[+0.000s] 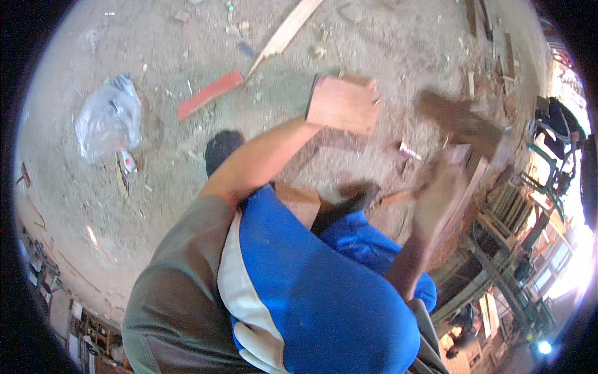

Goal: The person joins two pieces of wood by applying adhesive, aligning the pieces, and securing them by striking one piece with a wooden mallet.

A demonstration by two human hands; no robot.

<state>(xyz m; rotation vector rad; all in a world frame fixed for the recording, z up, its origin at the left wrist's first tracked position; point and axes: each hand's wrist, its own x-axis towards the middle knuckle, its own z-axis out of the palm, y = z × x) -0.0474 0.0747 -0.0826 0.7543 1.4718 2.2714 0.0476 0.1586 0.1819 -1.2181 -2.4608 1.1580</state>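
Observation:
My left hand (313, 122) reaches forward and grips a small flat wooden block (344, 107), pale reddish and roughly rectangular. Most of that hand is hidden behind the block; what look like fingertips show at its far right corner. My right hand (447, 167) is off to the right, smeared by motion, so its fingers cannot be made out. Just beyond it is a dark brown blurred shape (461, 121), and whether the hand holds it is unclear. Between my knees and the left forearm lies another wooden block (299, 204).
On the dusty floor lie a red strip (210, 95), a long pale plank (289, 31) and a crumpled clear plastic bag (109, 118). A small white printed item (409, 150) rests between my hands. Stacked timber (504, 209) and a dark frame stand at the right.

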